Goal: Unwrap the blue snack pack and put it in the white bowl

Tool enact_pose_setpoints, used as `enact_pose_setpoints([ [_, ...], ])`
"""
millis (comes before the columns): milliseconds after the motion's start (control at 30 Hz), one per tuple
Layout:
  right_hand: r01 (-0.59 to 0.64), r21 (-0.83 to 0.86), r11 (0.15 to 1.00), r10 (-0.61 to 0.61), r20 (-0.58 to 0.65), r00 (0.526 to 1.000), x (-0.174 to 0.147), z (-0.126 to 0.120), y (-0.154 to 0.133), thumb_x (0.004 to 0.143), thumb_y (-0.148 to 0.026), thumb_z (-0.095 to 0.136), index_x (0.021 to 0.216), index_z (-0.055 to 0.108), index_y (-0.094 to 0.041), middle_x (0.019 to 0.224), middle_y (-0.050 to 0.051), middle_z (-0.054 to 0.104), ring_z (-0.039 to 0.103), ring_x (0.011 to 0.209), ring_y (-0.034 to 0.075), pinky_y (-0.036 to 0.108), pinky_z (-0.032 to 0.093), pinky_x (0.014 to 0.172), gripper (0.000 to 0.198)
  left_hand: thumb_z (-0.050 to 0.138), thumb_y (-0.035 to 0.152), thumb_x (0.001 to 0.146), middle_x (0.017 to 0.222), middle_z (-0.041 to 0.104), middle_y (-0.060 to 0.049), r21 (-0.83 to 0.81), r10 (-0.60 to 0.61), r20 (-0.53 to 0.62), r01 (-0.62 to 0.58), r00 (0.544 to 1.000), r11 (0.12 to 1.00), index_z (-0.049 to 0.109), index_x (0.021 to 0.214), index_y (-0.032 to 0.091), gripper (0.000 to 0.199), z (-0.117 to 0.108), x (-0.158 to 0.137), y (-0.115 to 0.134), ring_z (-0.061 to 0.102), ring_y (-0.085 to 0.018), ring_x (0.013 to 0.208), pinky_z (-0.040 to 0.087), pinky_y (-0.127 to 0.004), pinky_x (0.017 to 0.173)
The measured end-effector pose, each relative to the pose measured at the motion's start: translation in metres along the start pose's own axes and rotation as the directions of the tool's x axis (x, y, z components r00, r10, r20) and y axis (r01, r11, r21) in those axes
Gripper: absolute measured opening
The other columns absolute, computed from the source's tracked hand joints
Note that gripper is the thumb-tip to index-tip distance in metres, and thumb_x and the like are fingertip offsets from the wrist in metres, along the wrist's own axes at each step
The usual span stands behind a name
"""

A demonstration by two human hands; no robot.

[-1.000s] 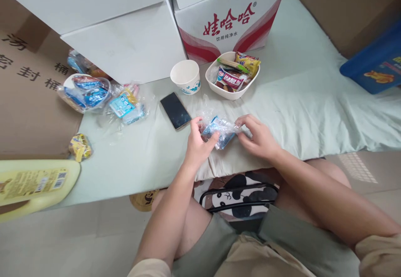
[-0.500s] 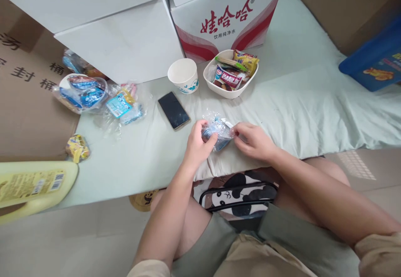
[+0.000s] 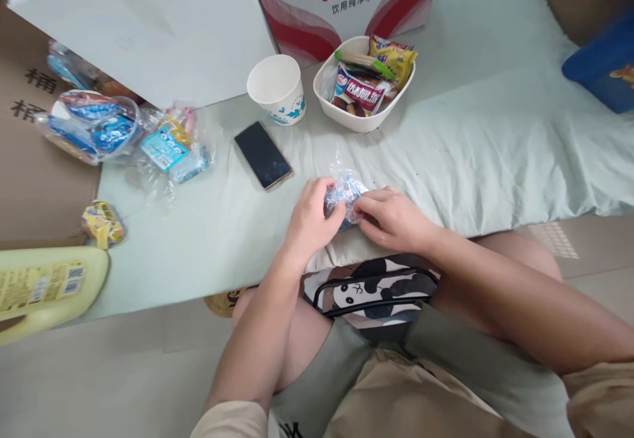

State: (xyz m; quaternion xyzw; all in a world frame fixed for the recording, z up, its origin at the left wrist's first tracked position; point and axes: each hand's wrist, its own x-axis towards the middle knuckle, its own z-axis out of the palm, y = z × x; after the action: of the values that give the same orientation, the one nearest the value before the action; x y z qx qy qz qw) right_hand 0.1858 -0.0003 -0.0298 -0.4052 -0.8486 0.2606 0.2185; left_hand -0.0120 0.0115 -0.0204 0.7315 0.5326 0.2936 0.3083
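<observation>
A crinkled clear plastic bag [image 3: 348, 189] with blue printed packaging inside lies near the front edge of the cloth-covered surface. My left hand [image 3: 313, 219] grips its left side, thumb and fingers curled round it. From the right, my right hand [image 3: 395, 219] pinches the bag, fingertips close to the left thumb. What exactly the bag contains is hidden by glare and fingers. Behind my left hand lies a dark phone [image 3: 262, 155]. Farther back stand a white paper cup [image 3: 277, 88] with blue print and a white bowl [image 3: 341, 119] of wrapped snacks.
Cartons [image 3: 143, 28] line the back. To the left are a clear tub [image 3: 131, 131] of blue packets, a bag with a blue label [image 3: 164, 148] and a yellow packet [image 3: 102, 224]. A pale yellow jug [image 3: 54, 286] is front left; a blue container [image 3: 601, 71] stands far right.
My right hand has moved left, closer to my left hand, and the bag is bunched more tightly between them. The view has tilted down, so the things at the back appear higher.
</observation>
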Motion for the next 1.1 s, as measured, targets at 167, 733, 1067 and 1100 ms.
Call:
enact_pose_setpoints([
  [167,0.027,0.02,0.999,-0.027,0.021,0.999,0.0,-0.001,0.001,0.087,-0.018,0.044,0.087,0.056,-0.019,0.076,0.005,0.062,0.057,0.072,0.019,0.034,0.037,0.074,0.012,0.059,0.017,0.084,0.109,0.061,-0.007,0.04,0.016,0.016,-0.016,1.0,0.999,0.054,0.108,0.023,0.025,0.002,0.001,0.002,0.059,-0.023,0.104,0.048,-0.037,0.091],
  [733,-0.107,0.152,0.982,0.173,-0.528,0.831,0.003,-0.009,0.005,0.083,-0.008,0.048,0.088,0.054,-0.022,0.084,0.003,0.058,0.052,0.065,0.014,0.03,0.043,0.061,0.016,0.057,0.03,0.093,0.106,0.065,-0.008,0.004,0.051,-0.218,-0.051,0.975,0.999,0.065,0.082,0.019,0.017,-0.006,0.007,-0.007,0.064,-0.02,0.103,0.053,-0.034,0.089],
  [1067,0.166,-0.069,0.984,-0.178,-0.225,0.958,0.001,0.002,0.007,0.09,-0.026,0.059,0.125,0.059,-0.021,0.128,0.013,0.065,0.06,0.115,0.03,0.046,0.045,0.092,0.036,0.065,0.04,0.088,0.119,0.054,-0.011,0.074,0.046,-0.274,-0.027,0.961,0.997,0.065,0.115,0.022,0.033,-0.008,0.006,-0.013,0.058,-0.022,0.107,0.052,-0.038,0.092],
  [1100,0.138,-0.105,0.985,-0.158,-0.211,0.965,0.002,0.004,0.008,0.089,-0.023,0.058,0.131,0.058,-0.021,0.133,0.013,0.063,0.056,0.122,0.032,0.047,0.044,0.094,0.041,0.066,0.043,0.087,0.124,0.051,-0.012,0.124,0.067,-0.275,-0.034,0.959,0.992,0.069,0.107,0.022,0.029,-0.008,0.005,-0.013,0.054,-0.025,0.117,0.049,-0.042,0.101],
])
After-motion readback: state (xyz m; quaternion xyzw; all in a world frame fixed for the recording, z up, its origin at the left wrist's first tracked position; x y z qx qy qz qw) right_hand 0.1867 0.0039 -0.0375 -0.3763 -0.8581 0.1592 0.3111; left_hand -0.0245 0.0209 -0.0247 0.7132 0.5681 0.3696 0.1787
